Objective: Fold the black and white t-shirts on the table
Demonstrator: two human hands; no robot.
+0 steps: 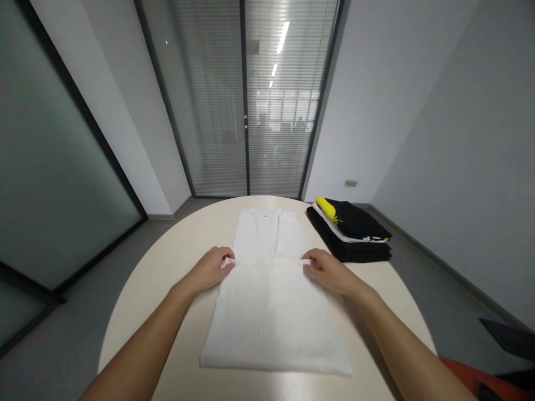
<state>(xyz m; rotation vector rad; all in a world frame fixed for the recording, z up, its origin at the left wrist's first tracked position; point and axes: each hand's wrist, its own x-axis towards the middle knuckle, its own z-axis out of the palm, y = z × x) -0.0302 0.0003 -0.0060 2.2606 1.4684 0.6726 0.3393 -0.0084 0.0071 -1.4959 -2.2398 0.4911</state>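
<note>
A white shirt (271,312) lies flat on the table in a long folded strip, its collar end toward the far edge and its hem toward me. A crease crosses it at about mid-length. My left hand (214,267) is at the left end of that crease, thumb and fingers closed around the shirt's edge. On the opposite side, my right hand (328,270) pinches the right edge at the same height. The fabric between the hands lies nearly level. Parts of the fingertips are hidden at the cloth.
A stack of folded clothes (355,228), mostly black with white and yellow pieces, sits at the round table's (175,245) far right. Beyond stands a glass partition with blinds (276,139). Something red and black (472,379) shows at the lower right, beside the table.
</note>
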